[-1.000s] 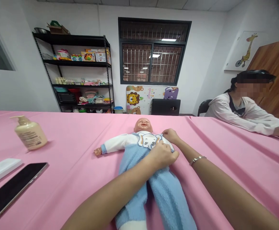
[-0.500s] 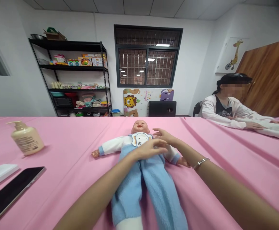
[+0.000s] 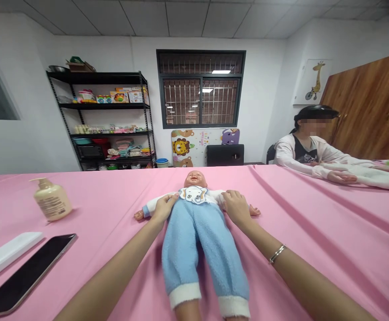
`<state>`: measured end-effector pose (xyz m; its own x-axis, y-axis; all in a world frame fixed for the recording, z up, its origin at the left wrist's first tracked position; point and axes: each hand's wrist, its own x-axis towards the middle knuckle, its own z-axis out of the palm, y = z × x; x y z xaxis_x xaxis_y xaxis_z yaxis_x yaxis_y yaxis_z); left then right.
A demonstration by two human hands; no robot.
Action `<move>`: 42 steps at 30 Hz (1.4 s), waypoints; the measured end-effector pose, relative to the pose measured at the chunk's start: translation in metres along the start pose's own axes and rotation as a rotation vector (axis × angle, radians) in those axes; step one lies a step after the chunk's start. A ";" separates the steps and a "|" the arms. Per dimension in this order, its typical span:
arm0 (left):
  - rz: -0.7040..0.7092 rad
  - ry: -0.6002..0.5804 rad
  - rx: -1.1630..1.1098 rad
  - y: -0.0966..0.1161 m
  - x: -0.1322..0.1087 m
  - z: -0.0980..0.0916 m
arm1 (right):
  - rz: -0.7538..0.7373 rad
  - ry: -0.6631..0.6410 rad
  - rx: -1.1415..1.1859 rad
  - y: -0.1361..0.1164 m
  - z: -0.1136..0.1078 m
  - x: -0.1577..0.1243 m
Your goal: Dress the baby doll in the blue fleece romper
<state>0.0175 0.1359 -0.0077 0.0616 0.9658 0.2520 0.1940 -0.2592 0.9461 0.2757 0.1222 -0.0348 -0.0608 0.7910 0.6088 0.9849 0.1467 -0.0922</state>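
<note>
A baby doll point(image 3: 194, 218) lies on its back, head away from me, on the pink tablecloth point(image 3: 308, 249). It wears light blue overalls with white cuffs, white sleeves and an animal face on the chest. My left hand point(image 3: 165, 208) is closed at the doll's sleeve by the chest, thumb and fingers on the cloth. On the other side my right hand point(image 3: 237, 207), with a silver bracelet at the wrist, curls its fingers over the other sleeve near the shoulder. The doll's hands and bare lower legs stick out of the clothes.
A beige pump bottle point(image 3: 52, 200) stands at the left, behind a white case point(image 3: 9, 254) and a black phone point(image 3: 30, 272). Another person point(image 3: 309, 147) sits at the right, hands at a white-clothed figure. A black shelf point(image 3: 105, 107) stands against the back wall.
My hands have moved apart from above the doll's chest to its two sleeves and closed there. The view has tilted slightly upward. The other person's nearer hand has turned over.
</note>
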 end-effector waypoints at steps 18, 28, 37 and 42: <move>0.294 -0.040 0.251 -0.047 0.012 -0.013 | 0.257 -0.162 0.360 0.017 0.023 -0.007; 0.251 0.231 0.246 -0.052 0.011 -0.018 | -0.565 -0.567 0.625 -0.107 -0.110 -0.077; 0.282 0.079 0.323 -0.043 0.001 -0.011 | -0.836 -0.351 0.433 -0.129 -0.110 -0.092; 0.328 -0.030 0.420 -0.048 0.005 -0.012 | -0.201 -0.239 0.538 -0.081 -0.085 -0.032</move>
<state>-0.0029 0.1535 -0.0496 0.2118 0.8345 0.5087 0.5347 -0.5346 0.6545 0.2118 0.0345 0.0195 -0.3330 0.8187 0.4678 0.7343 0.5364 -0.4160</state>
